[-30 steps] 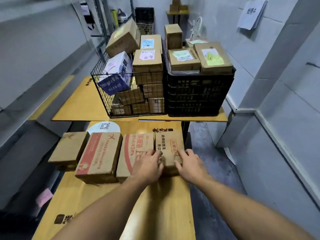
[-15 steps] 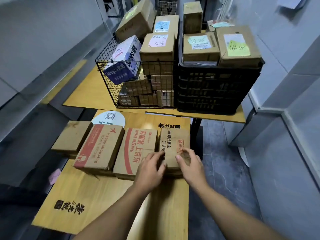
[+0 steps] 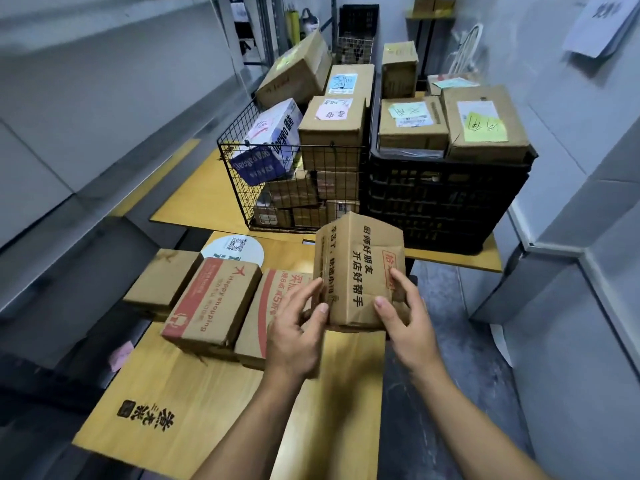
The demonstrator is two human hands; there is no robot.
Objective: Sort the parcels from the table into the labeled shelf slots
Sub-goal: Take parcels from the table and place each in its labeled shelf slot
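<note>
A small brown parcel with black printed characters (image 3: 360, 268) is lifted off the near wooden table (image 3: 194, 403), tilted up toward me. My right hand (image 3: 405, 320) grips its right side, thumb on the front face. My left hand (image 3: 298, 327) holds its left edge with fingers spread. Three more parcels stay in a row on the table: a plain brown one (image 3: 162, 278), a red-printed "happy shopping" one (image 3: 214, 303) and a red-lettered one (image 3: 266, 310), partly hidden behind my left hand.
A wire basket (image 3: 249, 188) and a black plastic crate (image 3: 446, 202), both piled with labelled parcels, stand on a second table behind. Grey shelving (image 3: 69, 109) runs along the left. A grey wall closes the right side, with bare floor (image 3: 450, 341) between.
The printed parcel has risen off the table and tipped up between both hands. My view has drifted closer and slightly left.
</note>
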